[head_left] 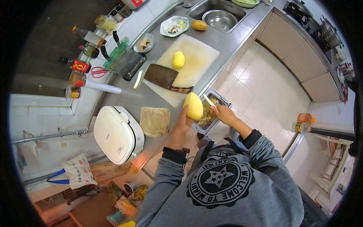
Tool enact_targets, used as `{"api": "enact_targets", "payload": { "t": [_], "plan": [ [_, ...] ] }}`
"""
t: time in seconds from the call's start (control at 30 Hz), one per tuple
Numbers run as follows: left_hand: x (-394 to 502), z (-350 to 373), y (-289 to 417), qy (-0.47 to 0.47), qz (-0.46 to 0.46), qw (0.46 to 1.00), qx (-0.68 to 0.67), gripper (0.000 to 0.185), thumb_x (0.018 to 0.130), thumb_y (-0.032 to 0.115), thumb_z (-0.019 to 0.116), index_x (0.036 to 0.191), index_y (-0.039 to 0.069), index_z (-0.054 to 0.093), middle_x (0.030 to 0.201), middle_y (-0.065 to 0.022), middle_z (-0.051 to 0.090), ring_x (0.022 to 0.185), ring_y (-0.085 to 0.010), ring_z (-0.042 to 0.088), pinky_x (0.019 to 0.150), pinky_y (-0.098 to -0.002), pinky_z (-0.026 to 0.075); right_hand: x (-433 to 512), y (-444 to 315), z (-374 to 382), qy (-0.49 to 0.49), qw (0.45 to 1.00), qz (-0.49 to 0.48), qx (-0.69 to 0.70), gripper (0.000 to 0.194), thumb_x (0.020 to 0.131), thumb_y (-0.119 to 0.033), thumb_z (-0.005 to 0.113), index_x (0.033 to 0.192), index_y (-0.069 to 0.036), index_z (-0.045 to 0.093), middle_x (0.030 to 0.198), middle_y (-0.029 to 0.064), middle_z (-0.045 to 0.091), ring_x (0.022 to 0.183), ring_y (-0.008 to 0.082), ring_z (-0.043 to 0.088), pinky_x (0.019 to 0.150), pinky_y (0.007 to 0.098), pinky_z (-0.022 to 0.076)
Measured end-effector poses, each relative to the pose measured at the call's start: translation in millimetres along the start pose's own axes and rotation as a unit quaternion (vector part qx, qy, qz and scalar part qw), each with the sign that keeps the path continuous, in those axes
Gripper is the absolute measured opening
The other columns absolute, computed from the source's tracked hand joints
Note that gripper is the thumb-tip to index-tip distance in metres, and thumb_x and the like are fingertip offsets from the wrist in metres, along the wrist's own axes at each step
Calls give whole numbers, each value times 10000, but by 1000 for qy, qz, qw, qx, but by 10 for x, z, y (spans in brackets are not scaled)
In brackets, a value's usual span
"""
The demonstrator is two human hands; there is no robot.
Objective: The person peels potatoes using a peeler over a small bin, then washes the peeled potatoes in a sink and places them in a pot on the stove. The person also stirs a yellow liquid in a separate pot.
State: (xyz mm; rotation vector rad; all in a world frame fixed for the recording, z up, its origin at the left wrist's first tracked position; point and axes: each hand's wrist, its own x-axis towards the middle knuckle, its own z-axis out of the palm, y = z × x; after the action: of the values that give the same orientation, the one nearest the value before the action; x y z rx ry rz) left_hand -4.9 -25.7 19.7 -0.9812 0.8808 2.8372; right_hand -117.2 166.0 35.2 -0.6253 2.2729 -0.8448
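Note:
My left hand [184, 122] holds a peeled yellow potato [194, 106] past the counter's front edge. Just right of it, my right hand [222, 113] grips a white-handled tool, likely a peeler [209, 100]; its working end is not clear. Below both hands is a clear plastic bin [204, 131] with peelings in it. On the white cutting board [202, 54] lies another peeled potato [178, 60], beside a dark-bladed cleaver [163, 76] whose handle points towards the front edge. An unpeeled potato [199, 25] rests near the sink.
A folded tan cloth [155, 121] and a white rice cooker [116, 134] are left of my hands. Beyond the board are a plate of chopped pieces [174, 26], a bowl of ginger [143, 43] and a knife holder [120, 56]. A steel basin [220, 20] sits in the sink.

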Motion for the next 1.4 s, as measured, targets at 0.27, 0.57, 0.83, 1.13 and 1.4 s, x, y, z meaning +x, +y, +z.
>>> {"api": "enact_targets", "payload": {
  "t": [0.27,0.57,0.83,1.13,1.4],
  "plan": [
    [321,512,549,67,153,956,239,747,777,155,774,1371,111,324,1237,-106,504,1093,-261,561,829,-405,533,238,-115,-119,-37,961,42,272,362,963,-394,536,901,-39,566,663,45,569,554,155,551,510,298,444],
    [1083,919,720,121,99,969,189,753,795,295,762,1382,116,325,1261,-120,500,1091,-284,565,828,-435,535,843,14,-595,55,964,20,260,270,861,-247,703,875,-54,515,607,11,516,469,93,492,407,260,398],
    [2232,1300,863,250,116,941,198,770,769,304,775,1384,110,355,1244,-129,512,1069,-270,569,760,-407,542,2405,149,-1717,30,978,-18,204,292,833,-286,721,784,-31,589,582,40,540,455,130,519,429,281,426],
    [2881,1484,939,306,178,933,62,581,907,305,647,1368,95,363,1291,-100,469,1090,-271,553,819,-431,560,4271,-49,-2298,181,972,-147,-41,615,698,-396,808,1152,-68,555,1133,225,527,1008,408,577,803,467,494],
    [2698,1306,696,407,228,885,-2,531,931,264,620,1355,72,364,1245,-93,483,1097,-202,522,798,-350,534,4936,-165,-2253,127,987,-102,-4,804,601,-471,849,1196,-57,501,1002,214,657,956,373,638,806,458,506]
  ]
}}
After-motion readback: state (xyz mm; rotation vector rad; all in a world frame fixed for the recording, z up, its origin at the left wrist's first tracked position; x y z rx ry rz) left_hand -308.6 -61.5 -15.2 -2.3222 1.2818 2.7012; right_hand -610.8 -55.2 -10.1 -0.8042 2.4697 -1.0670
